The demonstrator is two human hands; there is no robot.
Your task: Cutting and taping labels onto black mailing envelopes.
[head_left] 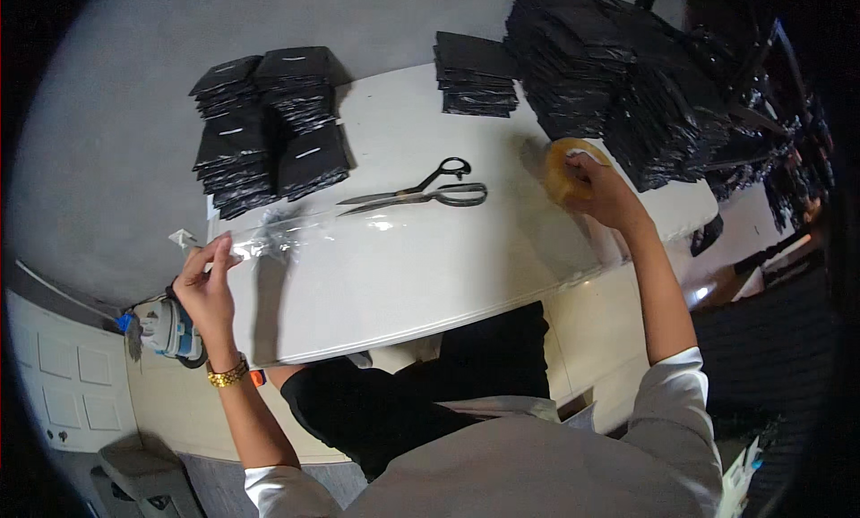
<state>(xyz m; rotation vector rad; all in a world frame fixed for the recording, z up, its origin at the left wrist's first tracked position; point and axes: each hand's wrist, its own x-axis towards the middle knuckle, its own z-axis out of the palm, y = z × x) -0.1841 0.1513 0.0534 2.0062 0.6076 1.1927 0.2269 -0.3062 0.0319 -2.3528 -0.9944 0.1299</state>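
My right hand [602,191] grips a yellowish roll of packing tape [563,179] above the right part of the white table, its fingers inside the core. At the table's left edge, my left hand [208,281] pinches a crinkled piece of clear tape [269,240] between thumb and fingertips. The see-through strip runs from there toward the right over the tabletop; where it meets the roll is hard to make out. Between the hands lies a pair of large scissors [408,196] with dark handles, blades pointing left, touched by neither hand.
On the white table [403,294], stacks of folded black plastic packets [237,146] stand at the back left. A smaller black stack [475,75] sits at the back middle, and a tall black pile [609,79] fills the back right. A grey wall [134,115] borders the left side.
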